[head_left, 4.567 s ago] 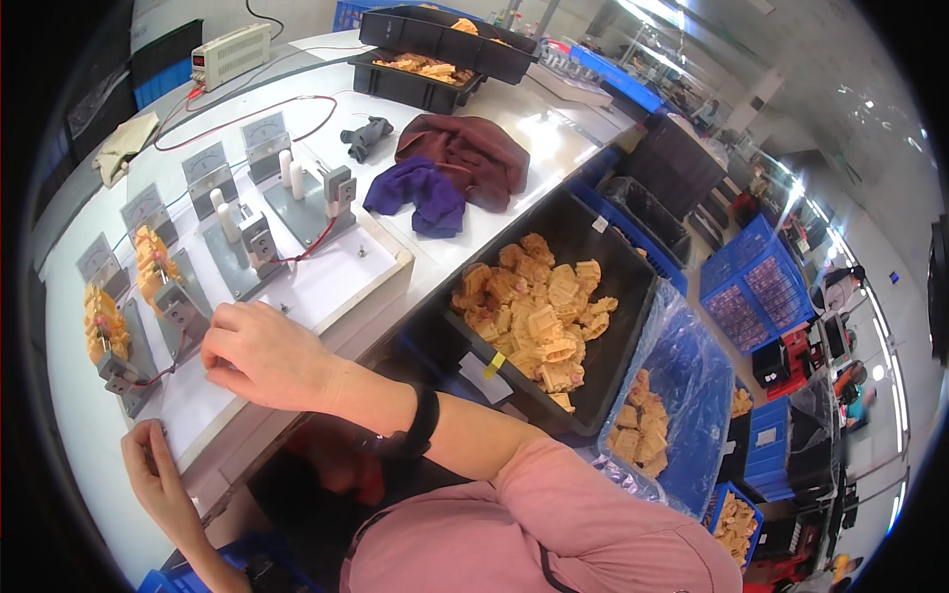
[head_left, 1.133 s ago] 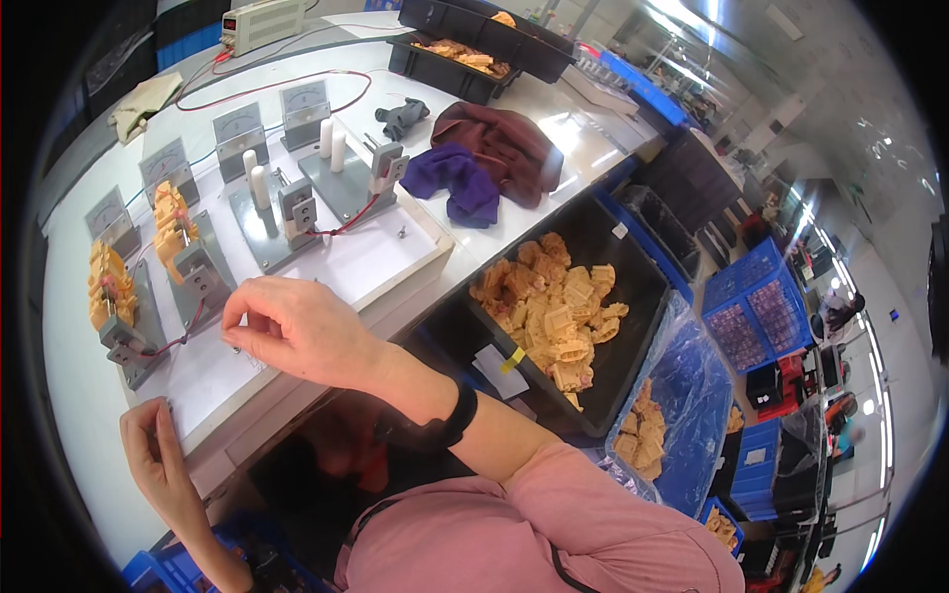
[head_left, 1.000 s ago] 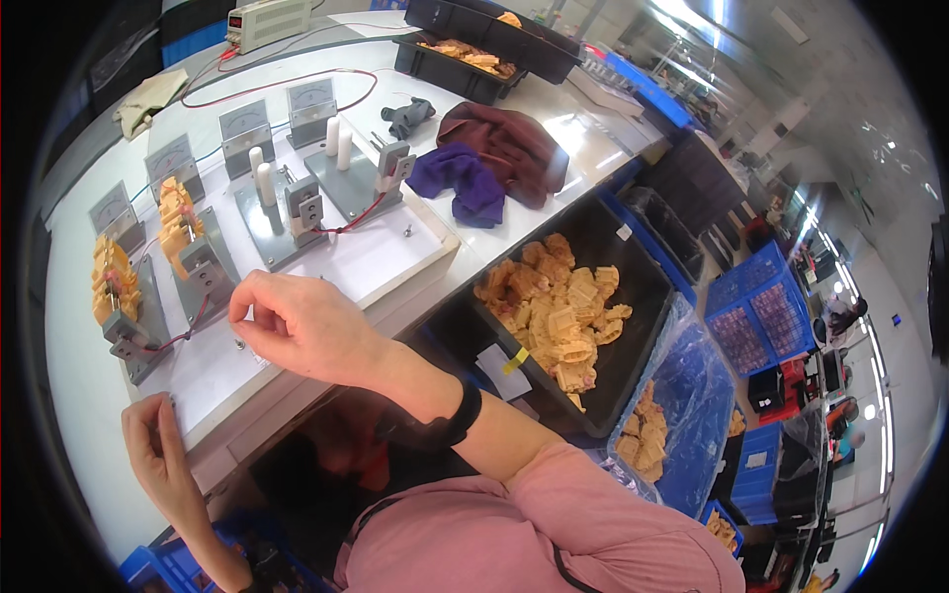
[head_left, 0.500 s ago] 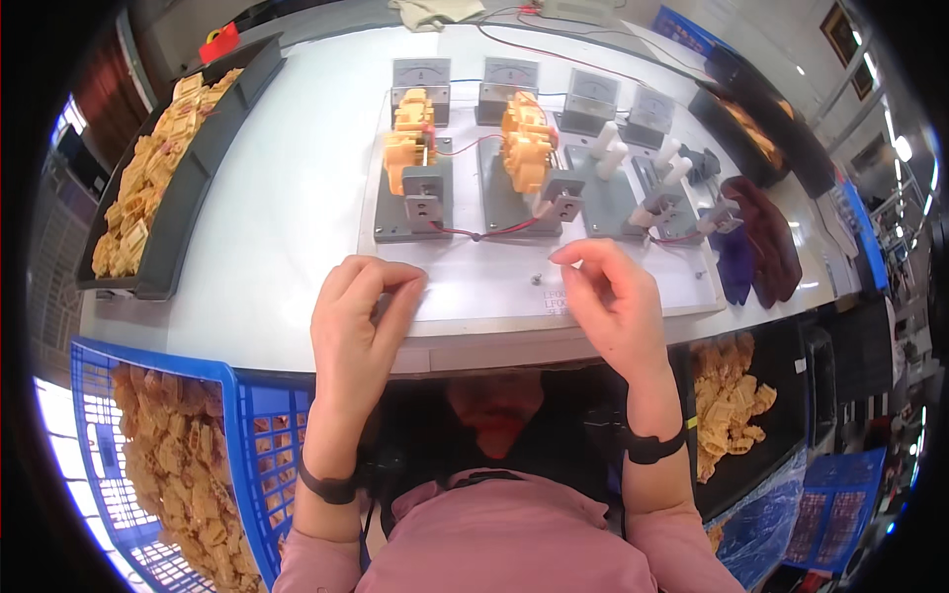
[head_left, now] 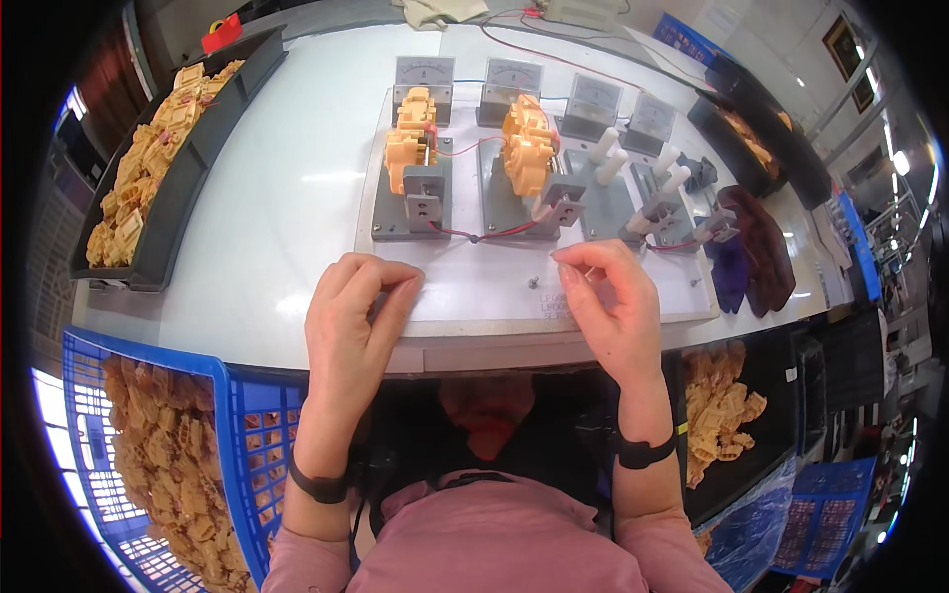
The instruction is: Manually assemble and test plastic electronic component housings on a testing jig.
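My left hand (head_left: 354, 311) rests at the front of a white board (head_left: 465, 306), fingers curled and thumb tip against them, with nothing seen in it. On the right, my right hand (head_left: 618, 306) hovers over the board, thumb and forefinger a little apart and holding nothing. Beyond the hands, one yellow plastic gear housing (head_left: 403, 153) sits on a grey test fixture (head_left: 407, 217). A second yellow gear housing (head_left: 529, 148) sits on the neighbouring fixture (head_left: 519, 222). Neither hand touches them. Red and dark wires (head_left: 474, 237) link the two fixtures.
Analog meters (head_left: 425, 77) stand behind the fixtures. To the right are fixtures with white posts (head_left: 611, 166) and a dark cloth (head_left: 766, 247). A black tray (head_left: 183, 217) of yellow parts lies left; a blue crate (head_left: 229, 445) and a black bin (head_left: 761, 435) flank me below.
The view has shifted slightly. My hands keep almost the same pose, and both gear housings stay on their fixtures.
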Demonstrator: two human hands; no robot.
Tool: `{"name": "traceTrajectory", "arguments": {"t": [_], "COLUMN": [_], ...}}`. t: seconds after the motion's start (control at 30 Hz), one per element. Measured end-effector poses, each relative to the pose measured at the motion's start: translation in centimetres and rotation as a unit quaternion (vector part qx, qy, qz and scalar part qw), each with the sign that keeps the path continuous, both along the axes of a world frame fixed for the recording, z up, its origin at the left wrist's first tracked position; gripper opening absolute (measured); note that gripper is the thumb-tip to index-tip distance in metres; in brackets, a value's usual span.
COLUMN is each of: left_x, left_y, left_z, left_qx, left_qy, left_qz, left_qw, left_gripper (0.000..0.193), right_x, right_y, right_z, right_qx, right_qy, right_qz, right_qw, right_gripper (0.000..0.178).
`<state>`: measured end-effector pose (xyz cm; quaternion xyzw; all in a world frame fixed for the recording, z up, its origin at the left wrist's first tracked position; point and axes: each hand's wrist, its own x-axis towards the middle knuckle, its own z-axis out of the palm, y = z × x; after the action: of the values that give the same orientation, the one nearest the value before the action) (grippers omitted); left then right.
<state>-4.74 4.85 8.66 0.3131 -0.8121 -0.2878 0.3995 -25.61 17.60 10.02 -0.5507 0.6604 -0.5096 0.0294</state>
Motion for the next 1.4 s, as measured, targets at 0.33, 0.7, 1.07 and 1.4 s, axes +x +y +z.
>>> {"name": "traceTrajectory", "arguments": {"t": [0.33, 0.7, 1.07, 1.4], "left_x": [-0.5, -0.6, -1.1, -0.7], "left_y": [0.1, 0.3, -0.2, -0.6], "left_z": [0.2, 0.2, -0.4, -1.5], "left_qx": [-0.021, -0.015, -0.034, 0.020], "left_qy": [-0.017, -0.013, -0.002, 0.013], "left_qz": [0.018, 0.037, 0.013, -0.015], "left_qw": [0.999, 0.999, 0.999, 1.000], "left_gripper": [0.006, 0.007, 0.007, 0.008], "right_x": [-0.2, -0.4, -0.9, -0.7], "right_y": [-0.1, 0.1, 0.6, 0.0], "right_z": [-0.3, -0.7, -0.9, -0.8], "right_qx": [-0.036, -0.025, -0.020, -0.049], "right_qy": [0.037, 0.004, 0.027, 0.032], "right_qz": [0.009, 0.022, 0.021, 0.034], "right_qw": [0.999, 0.999, 0.999, 0.998], "right_gripper": [0.011, 0.010, 0.010, 0.010]}}
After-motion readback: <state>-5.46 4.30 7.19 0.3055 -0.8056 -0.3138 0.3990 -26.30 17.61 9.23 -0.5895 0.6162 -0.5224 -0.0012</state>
